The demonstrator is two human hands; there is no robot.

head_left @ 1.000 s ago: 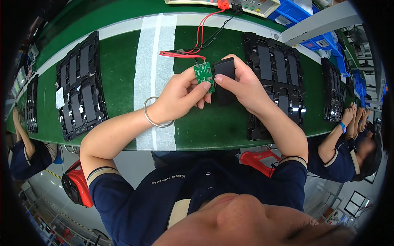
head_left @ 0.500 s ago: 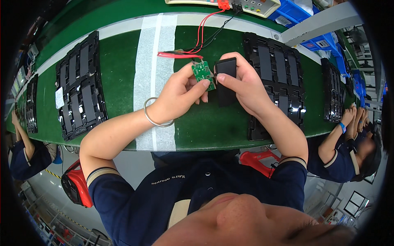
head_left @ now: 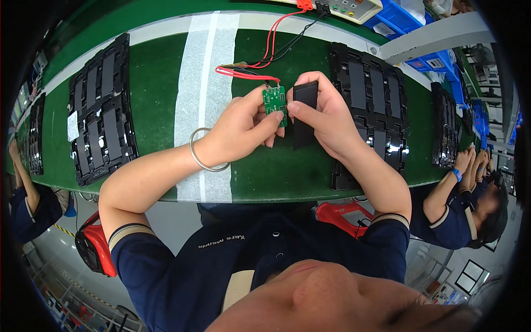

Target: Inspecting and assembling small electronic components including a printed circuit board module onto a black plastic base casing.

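Observation:
My left hand (head_left: 251, 119) grips a small green circuit board (head_left: 274, 102), thumb on its face and fingers behind it. Red and black wires (head_left: 249, 74) run from the board's upper end toward a bench instrument (head_left: 354, 8) at the far edge. In my right hand (head_left: 323, 113) is a flat black rectangular battery pack (head_left: 305, 119), pinched between thumb and fingers and held upright, its lower end pointing at me. Board and pack are side by side over the green table; whether they touch at the fingertips is hidden.
Black plastic trays with grey battery packs lie at left (head_left: 102, 113) and right (head_left: 370, 105). A pale tape strip (head_left: 191, 110) crosses the green mat. A grey post (head_left: 437, 37) and blue bins (head_left: 390, 19) stand far right. Co-workers sit at both sides (head_left: 451, 205).
The circuit board has turned a little more upright in my left hand. The black pack has shifted slightly down and turned more edge-on. The red wires have opened into a loop.

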